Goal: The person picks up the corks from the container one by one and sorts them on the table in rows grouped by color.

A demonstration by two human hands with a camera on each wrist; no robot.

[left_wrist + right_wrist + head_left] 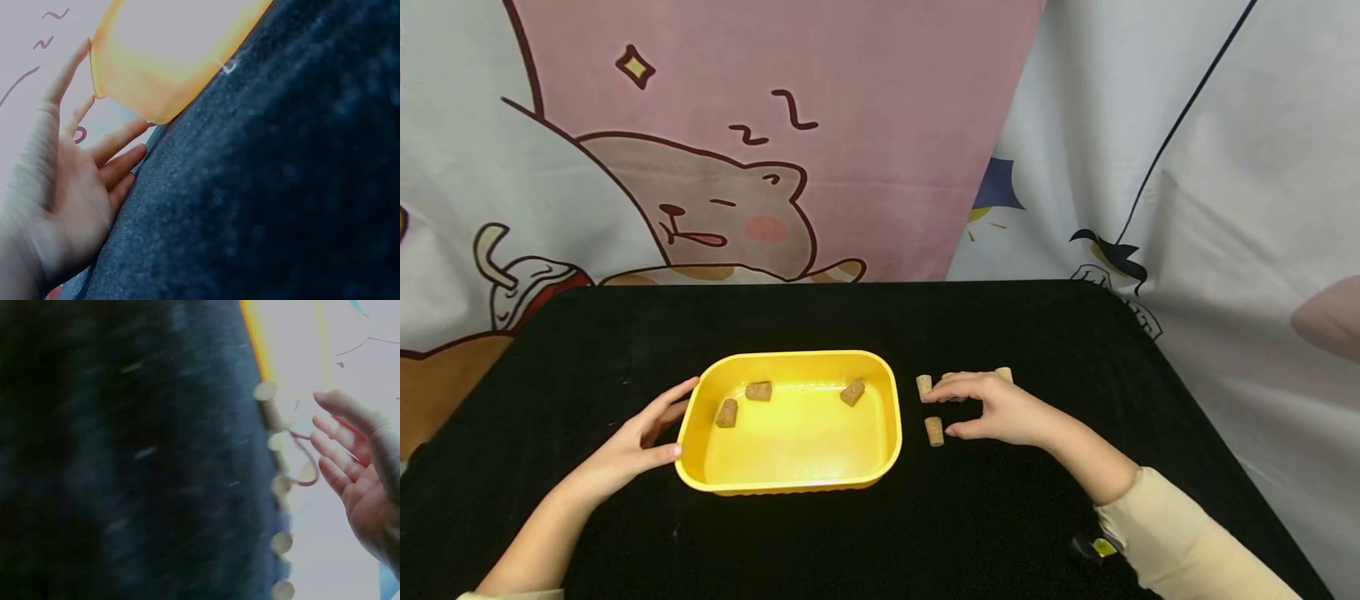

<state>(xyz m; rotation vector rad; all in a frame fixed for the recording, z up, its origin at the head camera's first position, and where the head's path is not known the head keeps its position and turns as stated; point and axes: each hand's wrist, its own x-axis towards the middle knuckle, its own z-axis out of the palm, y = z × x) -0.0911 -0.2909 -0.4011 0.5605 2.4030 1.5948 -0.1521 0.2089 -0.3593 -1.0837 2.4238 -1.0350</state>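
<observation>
My left hand [625, 454] is at the left end of a yellow plastic basin [805, 485], thumb and a fingertip touching its rim. In the left wrist view, the fingers of that hand are spread loosely beside the basin wall [137, 103]. Inside the basin lie a cork [726, 413], a second cork [758, 391] and a third cork [852, 392]. Right of the basin, my right hand [1000, 408] hovers over several corks, thumb and fingers apart around the side of a near cork [934, 432]. A cork [924, 387] stands by its fingertips; others are partly hidden behind the hand.
A black cloth [820, 550] covers the table. Near the right sleeve lies a small black object with a yellow-green mark [1103, 547]. Behind the table hangs a printed curtain [880, 167]. In the right wrist view, several corks [281, 542] form a row.
</observation>
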